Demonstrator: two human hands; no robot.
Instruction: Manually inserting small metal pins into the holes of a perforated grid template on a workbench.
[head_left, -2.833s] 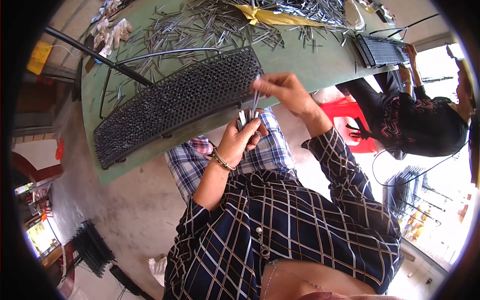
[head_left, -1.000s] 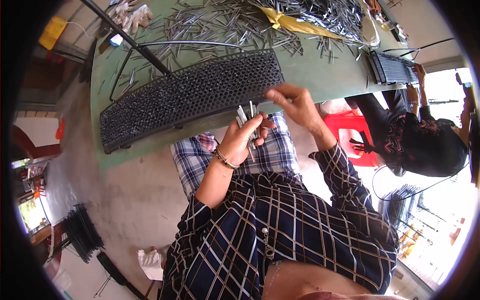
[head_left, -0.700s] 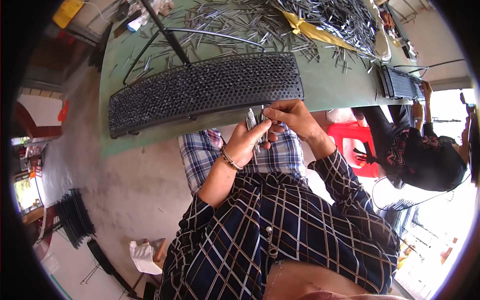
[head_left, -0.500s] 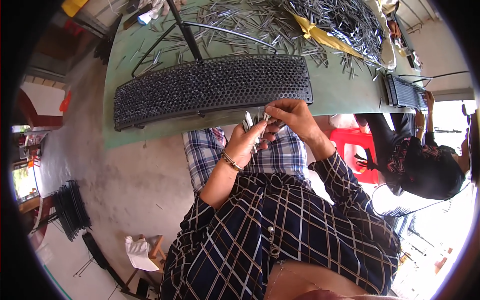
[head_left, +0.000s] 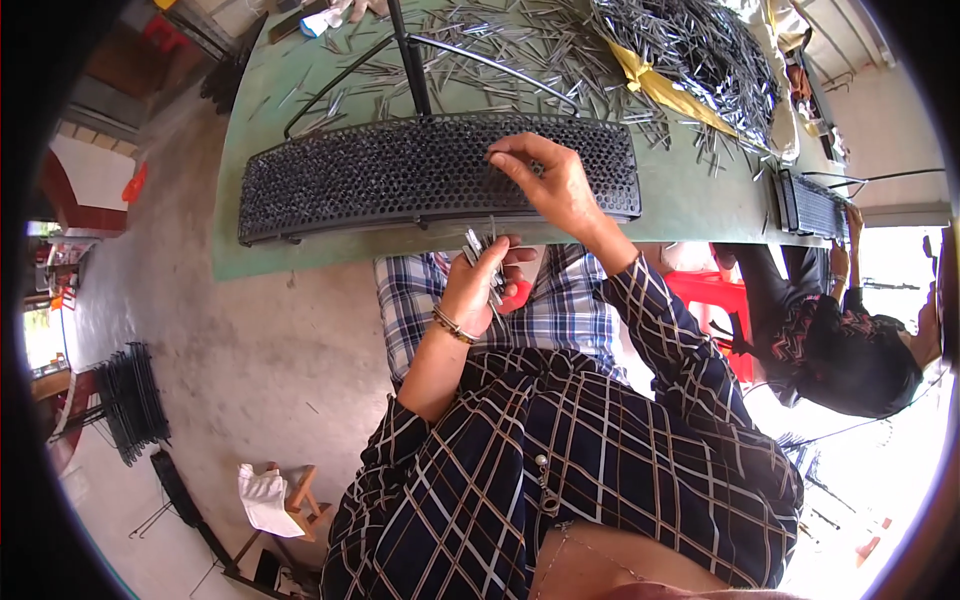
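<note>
Before me on the table edge lies a long black rack (head_left: 600, 168) full of small round holes, its left and middle holes filled with dark thin pieces. My left hand (head_left: 468, 290) is closed around a small bundle of thin metal strips (head_left: 474, 245) that stick up past the fingers, just below the rack's front edge. Over the right-middle of the rack hovers my right hand (head_left: 557, 190), thumb and forefinger pinched together at the holes. Whatever sits in that pinch is too small to make out.
Loose metal strips (head_left: 480, 70) are scattered over the green table (head_left: 690, 190). A large heap of strips (head_left: 690, 60) fills a sack at the back right. Black rods (head_left: 412, 70) rise behind the rack. A co-worker (head_left: 850, 340) handles a similar rack (head_left: 815, 205) at right, near a red stool (head_left: 710, 295).
My right hand has left the bundle and moved up and left onto the rack. My left hand, with the strips, has shifted slightly down and left.
</note>
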